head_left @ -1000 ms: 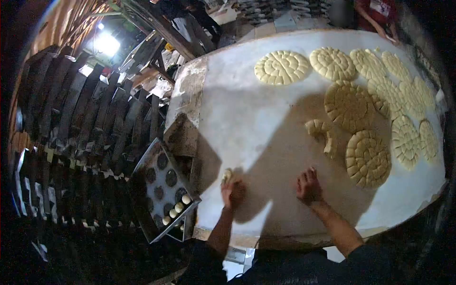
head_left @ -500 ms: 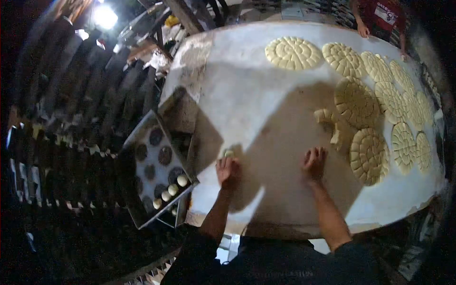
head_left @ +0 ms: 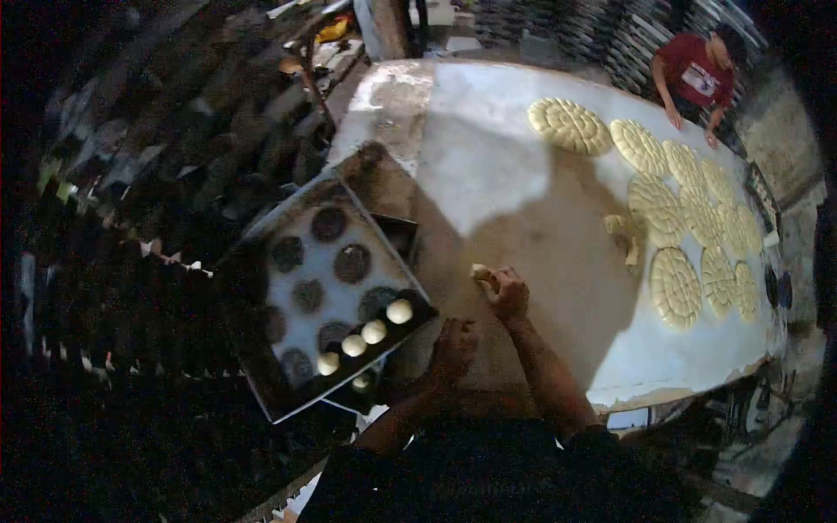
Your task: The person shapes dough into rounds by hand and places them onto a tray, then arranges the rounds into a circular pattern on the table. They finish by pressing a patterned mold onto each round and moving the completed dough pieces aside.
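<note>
My right hand (head_left: 508, 294) is closed on a small piece of pale dough (head_left: 479, 273), which pokes out past the thumb and fingertips above the table. Nearer my body is my left hand (head_left: 455, 343), in shadow beside the tray's right corner. Its fingers are loosely bent and apart, with nothing visible in them. The metal baking tray (head_left: 301, 296) at my left has dark round marks and a row of several pale dough balls (head_left: 374, 331) along its near edge.
Large scored dough rounds (head_left: 571, 126) lie across the right and far parts of the pale table (head_left: 488, 83). A curved dough strip (head_left: 622, 235) lies beside them. Another person (head_left: 697, 78) in a red shirt stands at the far right edge, hands on the table.
My right hand has moved left across the table and taken hold of the small dough piece. My left hand has left that piece and drawn back toward my body. The view has turned left.
</note>
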The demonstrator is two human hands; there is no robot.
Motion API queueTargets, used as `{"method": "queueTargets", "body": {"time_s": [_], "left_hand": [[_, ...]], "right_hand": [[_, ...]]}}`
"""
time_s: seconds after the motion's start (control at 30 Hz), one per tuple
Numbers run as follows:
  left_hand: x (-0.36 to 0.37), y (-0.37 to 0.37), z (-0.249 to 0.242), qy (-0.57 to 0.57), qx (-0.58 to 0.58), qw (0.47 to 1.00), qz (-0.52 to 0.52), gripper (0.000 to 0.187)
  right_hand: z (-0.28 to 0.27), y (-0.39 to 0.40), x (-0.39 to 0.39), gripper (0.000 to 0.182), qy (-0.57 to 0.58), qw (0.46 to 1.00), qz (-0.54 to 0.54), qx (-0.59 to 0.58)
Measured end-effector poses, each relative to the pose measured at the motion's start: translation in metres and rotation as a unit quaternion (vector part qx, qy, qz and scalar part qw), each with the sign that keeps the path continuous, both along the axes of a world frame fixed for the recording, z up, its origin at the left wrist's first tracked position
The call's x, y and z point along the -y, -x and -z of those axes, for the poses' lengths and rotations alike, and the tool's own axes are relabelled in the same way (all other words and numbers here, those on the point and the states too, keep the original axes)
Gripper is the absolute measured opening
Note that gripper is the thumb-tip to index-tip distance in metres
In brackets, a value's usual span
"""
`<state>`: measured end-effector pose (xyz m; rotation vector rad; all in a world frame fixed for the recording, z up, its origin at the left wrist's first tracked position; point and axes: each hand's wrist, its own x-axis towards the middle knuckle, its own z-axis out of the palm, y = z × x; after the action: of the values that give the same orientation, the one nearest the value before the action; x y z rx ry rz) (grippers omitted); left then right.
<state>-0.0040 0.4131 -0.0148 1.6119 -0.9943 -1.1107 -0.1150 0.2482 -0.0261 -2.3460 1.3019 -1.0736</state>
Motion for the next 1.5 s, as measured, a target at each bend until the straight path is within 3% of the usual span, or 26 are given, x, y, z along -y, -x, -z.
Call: {"method": "queueTargets", "body": {"time_s": [0.1,0.17,0.2,0.23,0.27,0.33,0.4,0.5,0.57,0.6,0.67,0.73,0.87,0.9,0.97,1.0,1.07,1.13,1.2,1.23,1.27,1.33,1.37,1.4,1.47,1.5], "left_hand": [[0.001,-0.007,0.024,0.028,-0.094,0.994,-0.053,0.020],[0.006,0.003,0.035,0.049,-0.100,0.992,-0.067,0.023],[0.008,0.008,0.033,0.055,-0.092,0.993,-0.056,0.024],[0.011,0.014,0.032,0.060,-0.081,0.994,-0.040,0.025],[0.015,0.021,0.028,0.058,-0.063,0.996,-0.013,0.027],[0.020,0.033,0.015,0.058,-0.004,0.996,0.061,0.029],[0.026,0.048,0.007,0.103,0.082,0.985,0.115,0.032],[0.037,0.079,0.019,0.299,0.226,0.922,0.096,0.022],[0.049,0.094,0.005,0.323,0.221,0.916,0.088,0.025],[0.055,0.104,-0.005,0.336,0.218,0.912,0.091,0.027],[0.065,0.128,-0.018,0.292,0.074,0.945,0.130,0.026],[0.070,0.151,-0.030,0.237,0.039,0.955,0.174,0.027],[0.076,0.189,-0.054,0.092,0.155,0.948,0.263,0.031],[0.074,0.197,-0.059,0.042,0.174,0.944,0.277,0.031],[0.071,0.202,-0.074,0.093,0.177,0.909,0.365,0.034],[0.070,0.203,-0.081,0.118,0.175,0.888,0.408,0.035],[0.094,0.193,-0.075,-0.036,0.305,0.877,0.369,0.040],[0.105,0.164,-0.094,0.036,0.457,0.854,0.246,0.056],[0.106,0.133,-0.050,-0.079,0.542,0.823,0.153,0.076],[0.103,0.124,-0.033,-0.113,0.551,0.810,0.164,0.085],[0.096,0.126,-0.020,-0.142,0.552,0.797,0.197,0.082],[0.091,0.135,-0.006,-0.061,0.516,0.801,0.298,0.073],[0.083,0.146,-0.016,0.042,0.463,0.807,0.363,0.067],[0.064,0.151,-0.025,0.075,0.400,0.841,0.356,0.060],[0.011,0.173,-0.109,0.138,0.268,0.895,0.330,0.048],[-0.001,0.164,-0.111,0.140,0.320,0.884,0.311,0.043]], "right_hand": [[-0.025,-0.023,0.002,0.033,-0.062,0.983,-0.140,-0.105],[-0.051,-0.024,-0.010,0.031,-0.156,0.930,-0.209,-0.259],[-0.052,-0.013,-0.018,0.029,-0.088,0.884,-0.284,-0.362],[-0.047,0.010,-0.031,0.029,-0.169,0.917,-0.334,-0.137],[-0.049,0.025,-0.034,0.029,-0.147,0.914,-0.325,-0.194],[-0.108,0.048,-0.050,0.032,-0.256,0.912,-0.276,-0.162],[-0.095,0.087,-0.049,0.033,-0.270,0.927,-0.251,-0.072],[-0.030,0.132,-0.053,0.031,-0.340,0.930,-0.124,0.060],[-0.035,0.155,-0.056,0.027,-0.319,0.937,-0.135,0.049],[-0.013,0.164,-0.055,0.026,0.003,0.982,-0.165,-0.086],[-0.014,0.176,-0.061,0.016,0.172,0.966,-0.134,-0.137],[-0.039,0.195,-0.057,0.012,0.083,0.988,-0.118,-0.054],[-0.051,0.245,-0.048,0.022,-0.081,0.989,-0.114,0.055],[-0.041,0.253,-0.046,0.026,-0.056,0.994,-0.078,0.050],[-0.018,0.270,-0.039,0.034,-0.004,0.999,-0.005,0.033],[-0.011,0.280,-0.033,0.036,-0.060,0.996,0.014,0.060],[-0.012,0.298,-0.023,0.040,-0.173,0.977,0.053,0.110],[-0.024,0.311,-0.022,0.039,-0.186,0.980,0.047,0.049],[-0.032,0.323,-0.037,0.039,-0.201,0.979,0.031,0.023],[-0.038,0.322,-0.045,0.038,-0.206,0.978,0.019,0.030],[-0.046,0.319,-0.048,0.038,-0.206,0.978,0.009,0.039],[-0.057,0.303,-0.059,0.038,-0.138,0.989,-0.057,-0.002],[-0.061,0.291,-0.072,0.037,-0.112,0.989,-0.096,-0.025],[-0.063,0.277,-0.083,0.037,-0.082,0.989,-0.121,-0.025],[-0.071,0.245,-0.092,0.036,-0.020,0.984,-0.174,-0.024],[-0.075,0.235,-0.096,0.036,-0.049,0.979,-0.197,-0.017]]}}
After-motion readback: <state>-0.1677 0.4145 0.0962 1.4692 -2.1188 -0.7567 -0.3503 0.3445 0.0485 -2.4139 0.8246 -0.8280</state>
